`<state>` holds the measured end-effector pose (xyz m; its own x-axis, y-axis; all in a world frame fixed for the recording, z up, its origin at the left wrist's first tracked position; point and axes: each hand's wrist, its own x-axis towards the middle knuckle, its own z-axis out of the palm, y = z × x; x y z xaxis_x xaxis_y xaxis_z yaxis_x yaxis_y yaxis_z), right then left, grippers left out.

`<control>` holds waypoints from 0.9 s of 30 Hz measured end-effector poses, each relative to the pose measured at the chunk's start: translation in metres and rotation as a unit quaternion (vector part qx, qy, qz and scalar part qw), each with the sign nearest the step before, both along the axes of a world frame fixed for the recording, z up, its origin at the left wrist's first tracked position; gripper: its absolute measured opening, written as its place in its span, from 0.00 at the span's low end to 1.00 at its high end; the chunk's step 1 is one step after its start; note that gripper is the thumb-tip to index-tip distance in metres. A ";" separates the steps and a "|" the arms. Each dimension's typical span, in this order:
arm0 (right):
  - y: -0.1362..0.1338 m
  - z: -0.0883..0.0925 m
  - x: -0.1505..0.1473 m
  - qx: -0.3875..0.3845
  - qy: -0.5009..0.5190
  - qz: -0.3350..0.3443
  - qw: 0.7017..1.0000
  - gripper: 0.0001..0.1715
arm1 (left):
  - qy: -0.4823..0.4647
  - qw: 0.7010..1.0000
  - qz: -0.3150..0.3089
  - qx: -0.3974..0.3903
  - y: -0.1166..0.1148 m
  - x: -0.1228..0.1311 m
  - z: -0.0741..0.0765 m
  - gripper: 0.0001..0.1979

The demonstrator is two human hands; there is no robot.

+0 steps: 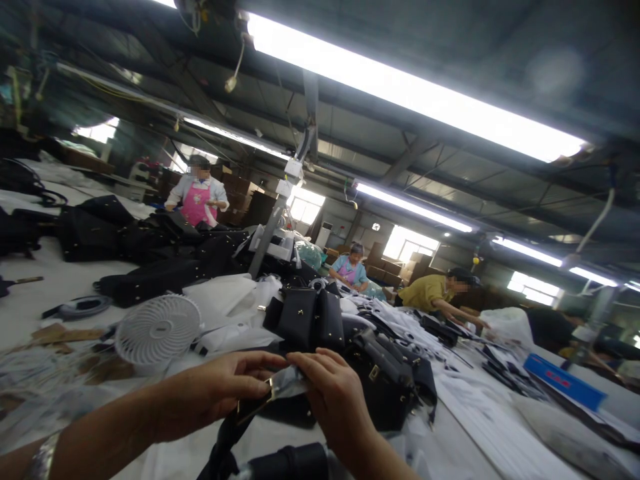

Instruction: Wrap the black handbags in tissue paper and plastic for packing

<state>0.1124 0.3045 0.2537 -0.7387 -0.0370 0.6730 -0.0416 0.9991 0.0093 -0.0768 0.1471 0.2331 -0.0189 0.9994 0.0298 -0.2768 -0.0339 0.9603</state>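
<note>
My left hand [225, 387] pinches a black strap [253, 405] with gold-coloured metal hardware along its edge. A piece of clear plastic film [289, 385] lies at the end of the strap, and the fingers of my right hand [333, 393] are closed on it. The strap runs down toward a black bag part [295, 460] at the bottom of the view. Just beyond my hands stands a black handbag [297, 317] with small gold fittings. More black bags [385, 373] lie to the right of my right hand.
A white fan [159, 330] stands left of my hands, beside white wrapping sheets [235, 300]. Black bags [165, 260] are heaped at the far left. A blue box [565, 381] is at the right. Across the table work a person in a pink apron [197, 203] and others.
</note>
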 end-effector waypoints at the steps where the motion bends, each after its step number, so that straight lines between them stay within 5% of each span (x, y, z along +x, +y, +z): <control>1: 0.000 0.000 0.000 0.007 0.003 -0.002 1.000 0.21 | 0.003 1.000 0.007 0.003 0.001 0.001 0.001 0.26; 8: -0.009 0.005 -0.004 0.132 0.002 0.004 0.991 0.16 | 0.061 0.997 0.050 0.025 -0.006 0.006 0.004 0.24; 17: -0.040 0.016 -0.025 0.257 -0.054 0.036 0.964 0.16 | -0.048 0.992 0.078 0.090 -0.012 0.003 -0.036 0.25; 23: -0.053 0.018 -0.038 0.223 -0.090 0.066 0.968 0.16 | -0.081 0.982 0.114 0.124 -0.017 0.004 -0.040 0.24; 27: -0.044 0.011 -0.029 0.104 -0.110 0.014 0.988 0.34 | -0.064 0.985 0.137 0.088 -0.028 0.004 -0.041 0.22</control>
